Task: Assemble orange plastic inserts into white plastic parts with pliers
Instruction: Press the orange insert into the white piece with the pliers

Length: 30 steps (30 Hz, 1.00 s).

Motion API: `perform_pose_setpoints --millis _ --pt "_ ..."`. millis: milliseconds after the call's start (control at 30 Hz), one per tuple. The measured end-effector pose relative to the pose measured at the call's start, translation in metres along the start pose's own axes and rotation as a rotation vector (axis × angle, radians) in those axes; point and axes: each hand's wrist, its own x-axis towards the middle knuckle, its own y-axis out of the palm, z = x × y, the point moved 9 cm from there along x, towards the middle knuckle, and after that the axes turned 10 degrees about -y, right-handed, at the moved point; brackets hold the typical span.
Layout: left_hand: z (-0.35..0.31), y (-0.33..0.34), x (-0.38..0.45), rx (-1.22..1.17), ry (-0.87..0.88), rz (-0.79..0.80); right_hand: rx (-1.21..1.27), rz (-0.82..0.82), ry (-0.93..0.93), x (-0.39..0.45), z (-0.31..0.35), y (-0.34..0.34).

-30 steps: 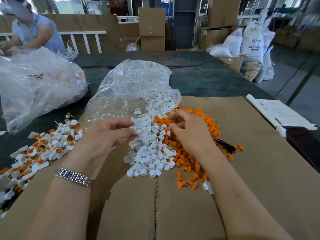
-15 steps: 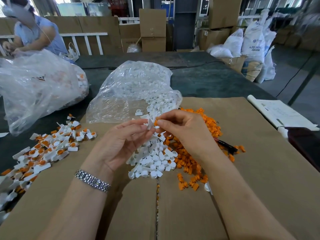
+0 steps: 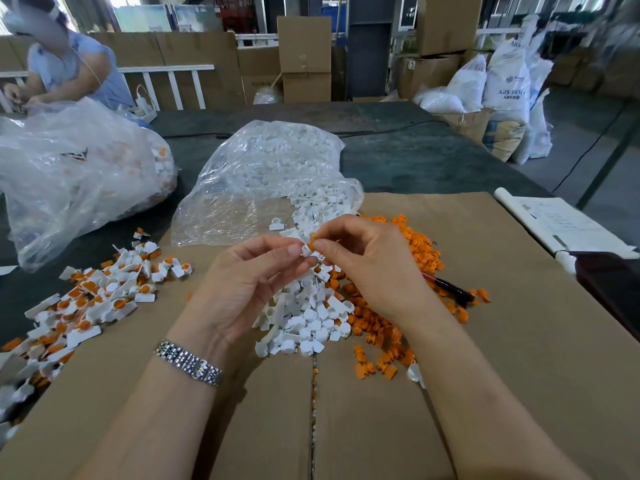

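Insert (image 3: 314, 243): orange, pinched between thumb and forefinger of the right hand (image 3: 372, 268), pressed against a white part (image 3: 306, 251) pinched in the fingertips of the left hand (image 3: 247, 282). Both hands meet in the air above the loose stock; the two pieces touch.

White pile (image 3: 304, 317): directly below and between the hands, spilling from the mouth of a clear bag (image 3: 256, 181) just beyond the fingertips.

Orange pile (image 3: 415, 251): under and to the right of the right hand, touching the white pile along its right edge; strays lie near the right forearm.

Pliers (image 3: 450, 289): dark handles showing just right of the right wrist, lying on the orange pile; head hidden by the hand.

Finished pieces (image 3: 97, 296): white with orange fitted, heaped well left of the left hand, running to the left edge of the cardboard (image 3: 519, 341).

Cardboard: bare to the right of the right forearm and between both forearms; a seam runs toward the body.

Watch (image 3: 188, 363): metal band on the left wrist.

Second bag (image 3: 72, 174): large, clear, far left beyond the finished pieces.

Papers (image 3: 561, 223): far right, at the cardboard's edge.

Another person (image 3: 65, 67): seated beyond the second bag.
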Motion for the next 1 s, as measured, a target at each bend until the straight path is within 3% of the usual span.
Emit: perform_pose_setpoints --millis 367,633,1000 --pt "-0.015 0.011 -0.013 0.480 0.217 -0.104 -0.041 0.029 0.018 -0.002 0.002 0.004" --pt "-0.012 0.009 -0.006 0.192 0.167 0.012 0.056 0.109 -0.006 -0.002 0.006 0.004" --pt "-0.017 0.005 -0.009 0.293 0.227 -0.057 -0.044 0.063 -0.079 -0.002 0.012 0.003"
